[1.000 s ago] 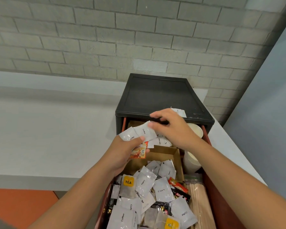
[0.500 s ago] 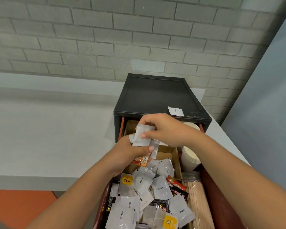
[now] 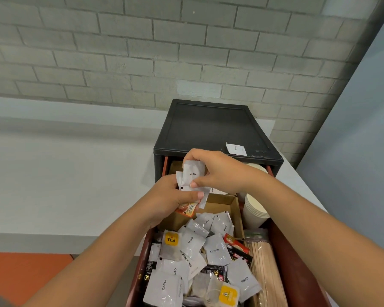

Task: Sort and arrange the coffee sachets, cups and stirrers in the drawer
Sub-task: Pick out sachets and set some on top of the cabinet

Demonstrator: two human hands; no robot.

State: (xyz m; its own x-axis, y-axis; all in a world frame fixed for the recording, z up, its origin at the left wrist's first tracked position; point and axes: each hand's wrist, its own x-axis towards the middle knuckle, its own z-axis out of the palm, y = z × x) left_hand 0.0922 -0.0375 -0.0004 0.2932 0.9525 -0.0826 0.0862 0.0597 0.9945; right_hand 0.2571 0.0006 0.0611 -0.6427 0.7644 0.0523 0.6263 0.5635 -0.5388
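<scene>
Pinching one white coffee sachet [image 3: 193, 173], right hand [image 3: 217, 171]; left hand [image 3: 171, 200] clutching a half-hidden bundle [image 3: 203, 201] (orange packet [image 3: 187, 210] mostly covered).

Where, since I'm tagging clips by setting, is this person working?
Probably an office pantry or break-room coffee station: a drawer crammed with coffee, cream and tea sachets, stacked paper cups and wooden stirrers, on a white counter against a brick wall.

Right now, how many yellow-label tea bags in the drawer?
2. TEA-marked bag on the pile's left side; second yellow-label bag at the bottom edge of view. Others may be buried under the loose sachets.
</scene>
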